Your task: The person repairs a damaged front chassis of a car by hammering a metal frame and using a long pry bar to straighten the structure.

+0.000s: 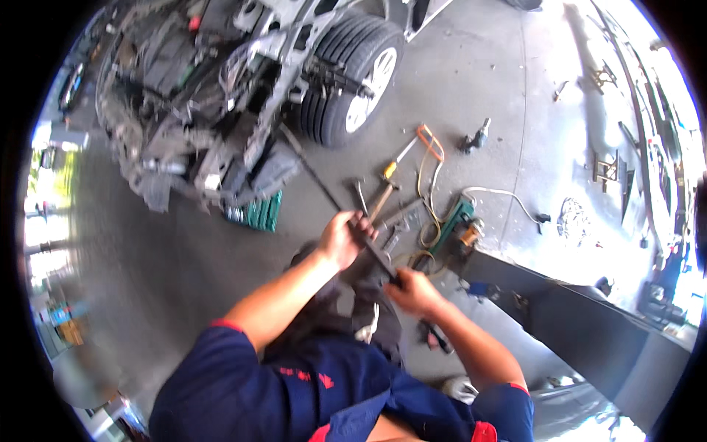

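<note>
A long, dark pry bar (321, 183) slants from in front of my body up toward the stripped front of a vehicle (213, 110). My left hand (343, 240) is closed around its middle, palm partly turned up. Nearer to me, my right hand (414, 292) grips the bar's thick end. The far, lighter tip of the bar is close to the vehicle's torn lower edge, left of the wheel (353, 81); I cannot tell whether it touches.
On the floor ahead lie a hammer (384, 200), a yellow-handled screwdriver (390, 169), an orange-ended cord or strap (430, 141), a green power tool (451, 227) and a dark air tool (477, 137). A green case (262, 212) sits under the vehicle. A large grey beam (560, 317) stands at right.
</note>
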`<state>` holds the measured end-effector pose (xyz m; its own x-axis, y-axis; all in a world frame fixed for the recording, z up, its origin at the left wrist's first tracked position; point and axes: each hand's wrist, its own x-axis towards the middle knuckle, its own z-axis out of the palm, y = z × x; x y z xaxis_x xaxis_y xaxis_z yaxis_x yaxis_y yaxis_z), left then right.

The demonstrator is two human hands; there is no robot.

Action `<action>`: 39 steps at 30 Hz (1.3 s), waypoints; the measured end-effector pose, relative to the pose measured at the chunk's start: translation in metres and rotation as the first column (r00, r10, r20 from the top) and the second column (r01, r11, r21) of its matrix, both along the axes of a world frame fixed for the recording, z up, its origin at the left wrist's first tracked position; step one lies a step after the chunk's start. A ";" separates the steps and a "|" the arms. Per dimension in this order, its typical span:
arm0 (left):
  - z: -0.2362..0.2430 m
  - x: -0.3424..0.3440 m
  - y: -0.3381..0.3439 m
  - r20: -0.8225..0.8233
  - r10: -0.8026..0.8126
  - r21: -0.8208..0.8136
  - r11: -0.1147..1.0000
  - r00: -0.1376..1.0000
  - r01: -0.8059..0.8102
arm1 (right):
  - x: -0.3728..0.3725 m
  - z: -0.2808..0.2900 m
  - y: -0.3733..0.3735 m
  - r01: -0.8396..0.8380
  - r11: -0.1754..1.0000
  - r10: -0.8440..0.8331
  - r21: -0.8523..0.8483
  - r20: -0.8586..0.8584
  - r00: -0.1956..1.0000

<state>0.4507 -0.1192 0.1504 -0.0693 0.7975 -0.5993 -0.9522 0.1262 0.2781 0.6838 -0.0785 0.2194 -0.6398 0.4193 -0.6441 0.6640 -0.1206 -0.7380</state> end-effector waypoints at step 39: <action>0.166 -0.103 0.484 0.222 0.319 0.134 0.926 0.921 -0.353 | -0.138 0.328 0.668 -0.740 0.456 0.305 0.495 0.694 0.652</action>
<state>0.3479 0.3649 0.3160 -0.2479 0.8374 -0.4871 -0.9671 -0.2433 0.0739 0.5461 0.5892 0.5475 -0.6211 0.5344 -0.5733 0.6442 0.7648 0.0150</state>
